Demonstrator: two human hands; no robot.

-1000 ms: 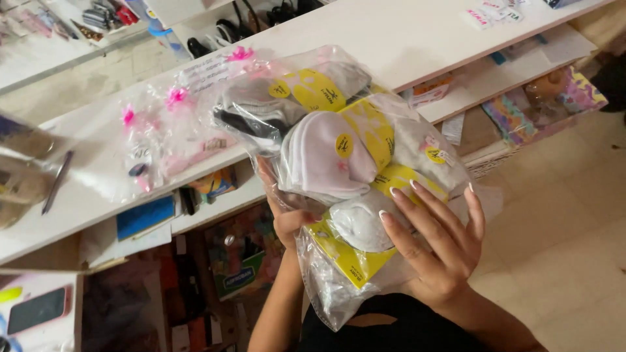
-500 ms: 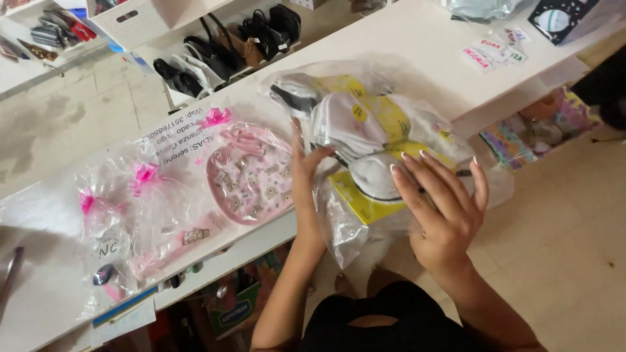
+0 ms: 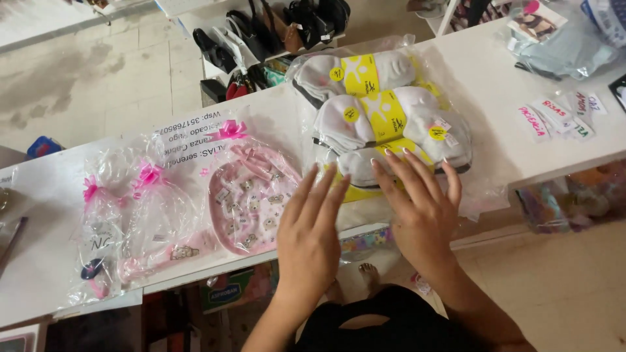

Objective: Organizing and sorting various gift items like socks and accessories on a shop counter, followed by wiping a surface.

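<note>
A clear plastic bag of white and grey socks with yellow bands (image 3: pixel 381 117) lies flat on the white counter (image 3: pixel 495 111). My right hand (image 3: pixel 420 208) rests open on the bag's near edge, fingers spread. My left hand (image 3: pixel 312 238) hovers flat just left of it, fingertips at the bag's near left corner, holding nothing. Left of my hands lies a pink patterned pouch in cellophane with a pink bow (image 3: pixel 251 195).
More cellophane gift bags with pink bows (image 3: pixel 140 215) lie at the counter's left. Small paper tags (image 3: pixel 557 117) and a plastic-wrapped item (image 3: pixel 561 39) sit at the right. Black shoes (image 3: pixel 267 32) stand on a shelf beyond the counter. Shelves with goods are under the counter.
The sock bag has been laid down flat on the counter. Both hands have let go of it and now lie open at its near edge. The view has shifted right.
</note>
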